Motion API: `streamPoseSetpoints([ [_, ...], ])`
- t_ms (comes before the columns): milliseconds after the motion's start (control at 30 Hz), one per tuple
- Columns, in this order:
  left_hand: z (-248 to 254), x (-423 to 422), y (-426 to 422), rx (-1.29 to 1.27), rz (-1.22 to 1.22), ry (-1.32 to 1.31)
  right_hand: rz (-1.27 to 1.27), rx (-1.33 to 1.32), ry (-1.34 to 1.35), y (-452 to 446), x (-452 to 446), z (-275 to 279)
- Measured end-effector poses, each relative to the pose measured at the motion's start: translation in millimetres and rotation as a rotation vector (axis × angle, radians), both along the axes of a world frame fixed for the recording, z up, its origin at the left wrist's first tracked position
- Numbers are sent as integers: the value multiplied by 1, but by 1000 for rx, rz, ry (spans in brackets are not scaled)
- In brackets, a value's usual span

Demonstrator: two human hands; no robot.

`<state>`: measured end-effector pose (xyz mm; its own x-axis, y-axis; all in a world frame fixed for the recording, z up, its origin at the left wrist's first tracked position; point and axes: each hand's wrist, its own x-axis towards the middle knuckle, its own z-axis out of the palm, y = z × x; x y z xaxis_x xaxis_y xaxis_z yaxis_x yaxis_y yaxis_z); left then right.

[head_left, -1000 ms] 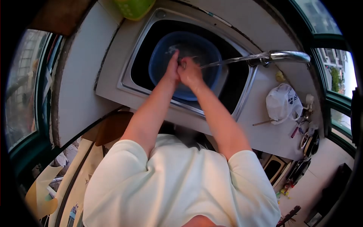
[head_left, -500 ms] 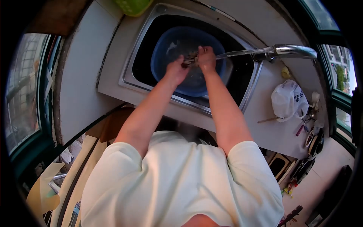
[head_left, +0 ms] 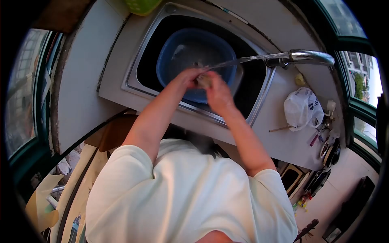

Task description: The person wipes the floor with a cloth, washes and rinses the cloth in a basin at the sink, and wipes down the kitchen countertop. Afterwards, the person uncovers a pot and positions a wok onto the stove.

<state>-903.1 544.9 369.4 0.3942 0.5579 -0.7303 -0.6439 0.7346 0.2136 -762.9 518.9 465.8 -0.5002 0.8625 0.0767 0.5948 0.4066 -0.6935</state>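
Observation:
A blue basin [head_left: 168, 46] stands in the sink with some water inside. Over its near side, my left hand [head_left: 189, 77] is closed around a small brownish clump [head_left: 204, 81] whose kind I cannot make out. My right hand [head_left: 220, 95], somewhat blurred, has its fingers curled on the clump's other side. Water from the faucet [head_left: 312, 56] streams leftward and falls at my fingertips. Both hands are close together, and the fingers hide part of the clump.
The metal sink [head_left: 139, 94] surrounds the basin. To the right on the counter lie a white plastic bag [head_left: 302, 108], a thin stick [head_left: 280, 128] and several small utensils. A green container [head_left: 142, 6] sits at the top left, and a window is on the right.
Both hands have moved down toward my body, with the clump between them. My right hand has turned and dropped lower. The water stream now lands at the fingertips.

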Motion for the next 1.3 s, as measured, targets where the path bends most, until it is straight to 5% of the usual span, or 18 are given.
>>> streamPoseSetpoints([
  [100, 25, -6, -13, 87, -2, -37, -231, -488, 268, 41, 26, -24],
  [267, 59, 0, -9, 202, -159, 141, -282, -359, 294, 67, 11, -72],
  [300, 50, -2, -5, 137, -107, -16, -313, -290, 279, 69, 8, -81],
  [400, 24, -5, -3, -31, 161, -611, -599, -1375, 725, 73, -5, -60],
  [500, 46, 9, 2, -50, 413, -670, -322, -1689, 1228, 78, -21, -103],
  [633, 58, 20, 3, 188, 573, -850, 121, -1609, 1668, 67, -41, -29],
  [667, 66, 22, 4, 65, 615, -841, 291, -1512, 1800, 68, -47, -26],
  [867, 45, 14, -16, 367, 280, -765, 302, -1456, 1651, 84, -28, -68],
  [967, 42, 7, -25, 284, 39, -690, 348, -1360, 1337, 84, -16, -50],
  [1000, 47, 7, -26, 198, -19, -590, 152, -1319, 1100, 80, -12, -34],
  [1133, 54, 28, -22, 165, -205, -236, 17, -1309, 845, 75, -3, -23],
  [1300, 61, 52, -19, 184, -311, 95, -32, -992, 460, 75, 7, -21],
])
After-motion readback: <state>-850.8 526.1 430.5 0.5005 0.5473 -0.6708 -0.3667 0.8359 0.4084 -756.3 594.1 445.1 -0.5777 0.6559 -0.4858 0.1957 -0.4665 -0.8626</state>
